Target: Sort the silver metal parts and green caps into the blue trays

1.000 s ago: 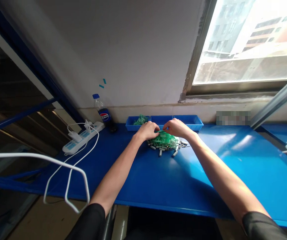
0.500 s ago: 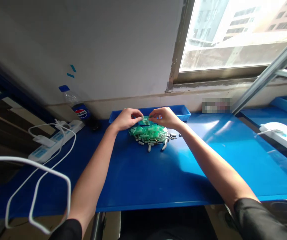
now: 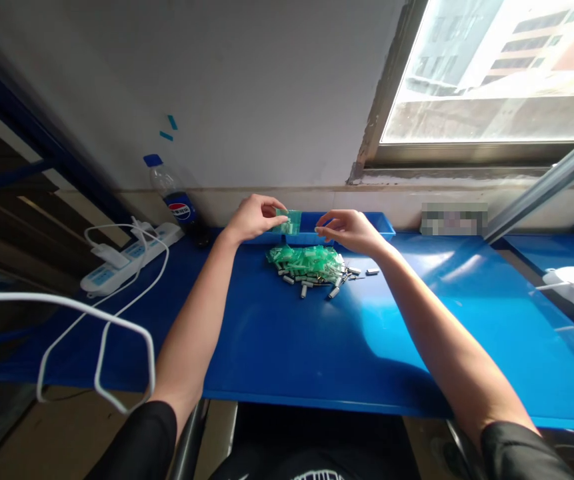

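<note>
The person's left hand (image 3: 257, 218) had its thumb and fingertips clamped on the left edge of a small green bag (image 3: 289, 222), which it held up to its right, over the blue table (image 3: 287, 347). Something pale showed through the film, too small to make out. The right hand (image 3: 351, 230) hung across from it, a short gap from the bag's free edge, thumb and fingers curled towards each other; whether they pinched anything small could not be told.

The step in hand looked like handling one bag by itself, apart from the pile of green bags (image 3: 307, 257) that lay below and between the hands. Loose metal cylinders (image 3: 334, 292) spilled from the pile's near side, and one lay under the right hand. Just beyond both hands stood a blue tray (image 3: 384, 223).

The next move, by the look of it, called for a firm left pinch, since the film seemed thin and limp, and for right fingertips placed with care. Either hand, if lowered, would need to keep from scattering the cylinders.
</note>
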Action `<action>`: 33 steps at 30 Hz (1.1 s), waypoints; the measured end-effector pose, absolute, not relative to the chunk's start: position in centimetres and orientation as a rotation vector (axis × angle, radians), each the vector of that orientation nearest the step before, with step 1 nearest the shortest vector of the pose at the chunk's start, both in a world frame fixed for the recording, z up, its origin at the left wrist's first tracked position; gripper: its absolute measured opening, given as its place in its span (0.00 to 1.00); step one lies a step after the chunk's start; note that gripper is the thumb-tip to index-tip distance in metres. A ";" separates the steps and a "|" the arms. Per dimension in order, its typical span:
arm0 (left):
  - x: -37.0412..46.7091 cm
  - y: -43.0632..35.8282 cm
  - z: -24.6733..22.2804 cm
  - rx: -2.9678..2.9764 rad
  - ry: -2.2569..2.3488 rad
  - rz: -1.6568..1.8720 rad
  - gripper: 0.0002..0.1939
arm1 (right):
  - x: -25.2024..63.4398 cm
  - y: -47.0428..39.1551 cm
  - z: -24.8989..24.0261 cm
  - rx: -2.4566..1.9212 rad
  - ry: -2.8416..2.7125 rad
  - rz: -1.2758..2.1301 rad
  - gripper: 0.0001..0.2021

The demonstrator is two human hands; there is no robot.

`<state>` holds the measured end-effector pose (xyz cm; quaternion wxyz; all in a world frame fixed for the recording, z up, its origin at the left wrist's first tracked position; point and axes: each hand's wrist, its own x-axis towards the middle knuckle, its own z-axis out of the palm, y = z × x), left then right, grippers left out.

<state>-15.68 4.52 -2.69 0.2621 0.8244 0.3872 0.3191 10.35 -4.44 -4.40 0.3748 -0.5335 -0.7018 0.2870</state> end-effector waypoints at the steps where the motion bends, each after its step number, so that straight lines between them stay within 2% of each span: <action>1: -16.1 4.9 -2.9 2.256 1.141 0.934 0.16 | 10.5 -4.5 -4.3 -1.397 -1.844 0.703 0.15; 5: -17.4 6.0 -3.6 2.256 1.336 1.109 0.14 | 11.0 -4.5 -4.4 -1.458 -2.026 0.666 0.13; 9: -17.1 5.3 -3.1 2.315 1.264 1.165 0.12 | 10.8 -4.8 -4.4 -1.420 -2.245 0.617 0.16; 13: -15.6 3.5 -2.0 2.385 0.997 0.866 0.14 | 10.0 -5.2 -4.4 -1.395 -2.448 0.572 0.23; 16: -14.7 2.4 -2.0 2.377 0.863 0.531 0.17 | 9.6 -5.2 -4.5 -1.423 -2.475 0.489 0.21; 19: -14.1 2.0 -2.3 2.357 0.815 0.410 0.20 | 9.7 -5.1 -4.6 -1.435 -2.478 0.486 0.17; 26: -13.8 2.3 -2.7 2.365 0.831 0.609 0.16 | 10.1 -4.8 -4.6 -1.404 -2.423 0.571 0.17; 33: -13.6 2.4 -3.1 2.354 0.819 0.618 0.15 | 10.5 -4.8 -4.7 -1.412 -2.369 0.662 0.11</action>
